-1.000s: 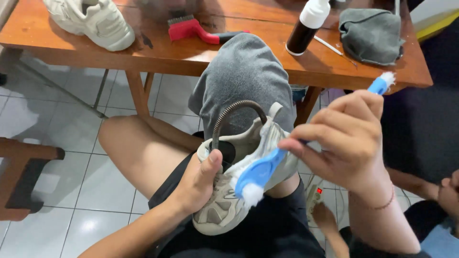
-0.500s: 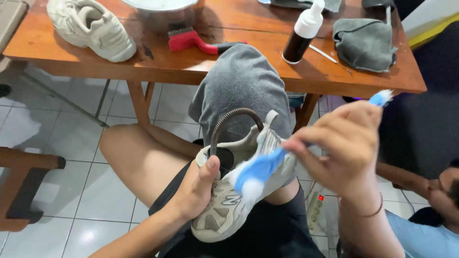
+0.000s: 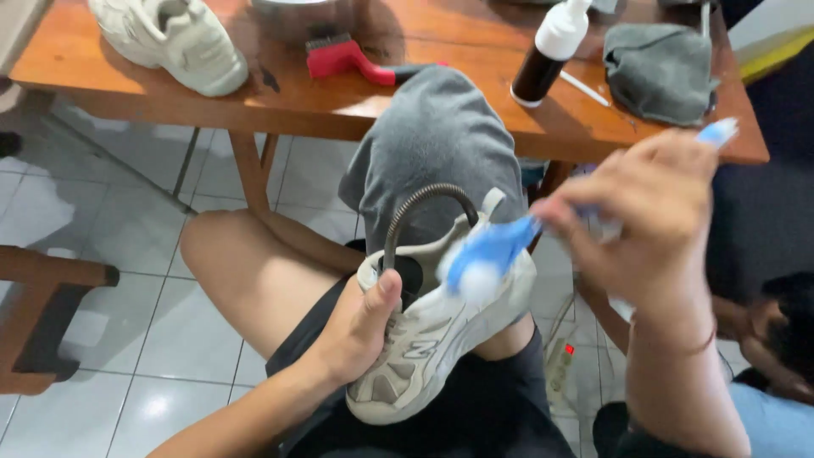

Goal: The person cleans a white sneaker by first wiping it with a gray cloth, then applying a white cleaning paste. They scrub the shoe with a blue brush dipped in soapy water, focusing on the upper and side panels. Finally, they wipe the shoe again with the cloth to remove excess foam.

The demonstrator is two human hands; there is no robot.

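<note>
1. Left hand grip closed around beige sneaker on lap, thumb up.
2. Right hand grip clamped on blue brush, bristles on sneaker.
3. Brush blurred; far tabletop partly cut off.

A wooden table spans the far side. On its far left lies a pale sneaker. Right of that lies a red-handled brush, bristles up, beside the edge of a metal bowl. Further right stands a dark bottle with a white pump top, a thin white stick lying just beside it. A crumpled grey cloth sits at the table's right end. A wooden bench stands on the pale tiled floor at near left.
</note>
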